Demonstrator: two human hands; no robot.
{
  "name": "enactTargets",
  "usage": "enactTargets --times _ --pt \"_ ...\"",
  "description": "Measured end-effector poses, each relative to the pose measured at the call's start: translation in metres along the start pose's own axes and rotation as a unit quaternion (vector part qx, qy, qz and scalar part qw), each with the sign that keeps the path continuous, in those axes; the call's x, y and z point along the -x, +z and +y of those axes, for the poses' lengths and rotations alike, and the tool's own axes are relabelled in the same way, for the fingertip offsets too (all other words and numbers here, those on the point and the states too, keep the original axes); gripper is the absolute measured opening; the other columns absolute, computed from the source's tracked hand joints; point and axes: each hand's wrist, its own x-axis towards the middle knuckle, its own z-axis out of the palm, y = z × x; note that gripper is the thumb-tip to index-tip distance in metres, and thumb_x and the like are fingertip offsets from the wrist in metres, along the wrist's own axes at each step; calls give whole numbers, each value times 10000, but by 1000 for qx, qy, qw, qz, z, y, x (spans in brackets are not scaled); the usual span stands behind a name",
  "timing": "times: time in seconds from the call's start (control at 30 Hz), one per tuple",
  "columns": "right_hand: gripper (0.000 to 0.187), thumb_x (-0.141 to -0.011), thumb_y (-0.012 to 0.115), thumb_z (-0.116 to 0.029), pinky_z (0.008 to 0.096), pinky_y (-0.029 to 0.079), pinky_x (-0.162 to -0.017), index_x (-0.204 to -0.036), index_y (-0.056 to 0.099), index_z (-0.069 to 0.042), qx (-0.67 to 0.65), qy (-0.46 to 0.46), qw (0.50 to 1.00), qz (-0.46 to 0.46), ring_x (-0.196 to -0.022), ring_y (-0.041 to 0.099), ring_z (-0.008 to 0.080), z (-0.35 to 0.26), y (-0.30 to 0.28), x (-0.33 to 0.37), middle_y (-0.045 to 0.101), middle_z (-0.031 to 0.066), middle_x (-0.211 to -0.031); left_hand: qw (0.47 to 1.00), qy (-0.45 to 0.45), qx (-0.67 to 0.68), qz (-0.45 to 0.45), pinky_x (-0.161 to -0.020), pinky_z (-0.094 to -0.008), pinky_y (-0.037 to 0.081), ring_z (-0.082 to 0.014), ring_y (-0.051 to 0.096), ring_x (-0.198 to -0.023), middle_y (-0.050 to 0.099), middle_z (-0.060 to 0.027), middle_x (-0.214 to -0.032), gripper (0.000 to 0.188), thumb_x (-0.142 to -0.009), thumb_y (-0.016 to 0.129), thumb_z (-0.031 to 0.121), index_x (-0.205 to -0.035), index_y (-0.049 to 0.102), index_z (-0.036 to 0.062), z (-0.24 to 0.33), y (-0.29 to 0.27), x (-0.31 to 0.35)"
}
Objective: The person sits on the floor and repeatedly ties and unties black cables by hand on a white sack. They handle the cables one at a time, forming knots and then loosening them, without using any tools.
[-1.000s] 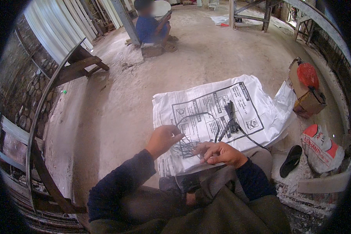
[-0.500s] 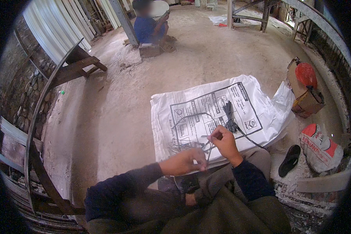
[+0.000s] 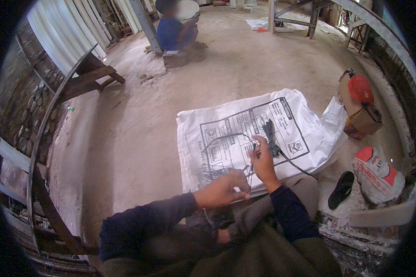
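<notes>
Between my hands runs a thin dark strand [image 3: 251, 177], a strip or cord whose material I cannot make out. My right hand [image 3: 265, 164] pinches its upper part, fingers raised. Lower and to the left, my left hand [image 3: 222, 189] is closed at its lower part, thumb and fingertips together. Both hands are over the near part of a white printed sack [image 3: 189, 124] spread flat. Just beyond my right hand lies a bundle of black strips [image 3: 270, 131]. A loose pile of thin dark strands [image 3: 212, 172] lies beside my left hand, partly hidden by it.
At right are a cardboard box [image 3: 346, 94] with a red rounded object [image 3: 361, 89], a red-and-white bag [image 3: 379, 177] and a black sandal [image 3: 341, 190]. A wooden bench [image 3: 94, 76] stands left. Farther off, a person in blue [image 3: 173, 34] sits by a post [image 3: 145, 25].
My right hand has moved up and slightly away, its fingers now pointing upward. My left hand has shifted slightly right, with the thin strand still between both.
</notes>
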Motion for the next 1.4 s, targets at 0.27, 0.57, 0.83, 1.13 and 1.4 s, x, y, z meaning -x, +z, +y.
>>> enactTargets --times 0.27,0.57,0.83,1.13,1.4 --pt "149 -743 624 -85 246 418 -629 -878 594 -28 -26 -41 998 -48 -714 501 124 11 -11 5 506 46 -836 986 -115 38 118 -671 -293 436 -169 536 -707 552 -65 -751 89 -715 653 119 -752 648 39 -6 -41 9" --pt "138 -730 669 -86 227 429 -656 -777 540 -80 -436 154 851 -250 -722 520 105 -10 -33 8 530 11 -800 951 -170 -107 236 -634 -292 433 -184 539 -686 549 -97 -761 164 -709 638 160 -788 655 18 -45 -72 22" --pt "126 -808 597 -186 241 426 -637 -812 507 -98 -464 146 861 -148 -675 515 111 -11 -29 8 536 9 -761 956 -201 -87 195 -665 -318 430 -217 531 -716 540 -109 -768 175 -725 619 169 -768 624 -1 -40 -62 21" --pt "121 -849 527 -179 198 398 -565 -749 492 -121 -378 194 905 0 -589 475 57 5 -28 -1 527 -16 -697 986 -108 -114 -55 -774 -384 401 -319 517 -852 542 -175 -879 255 -837 453 212 -941 529 -8 -41 -22 12" --pt "158 -812 552 -161 193 292 -441 -677 502 -96 -337 232 910 62 -492 409 54 26 -5 -2 477 -31 -579 992 -81 -98 -18 -723 -425 376 -364 480 -822 471 -195 -793 186 -816 426 174 -821 445 -11 -3 19 2"
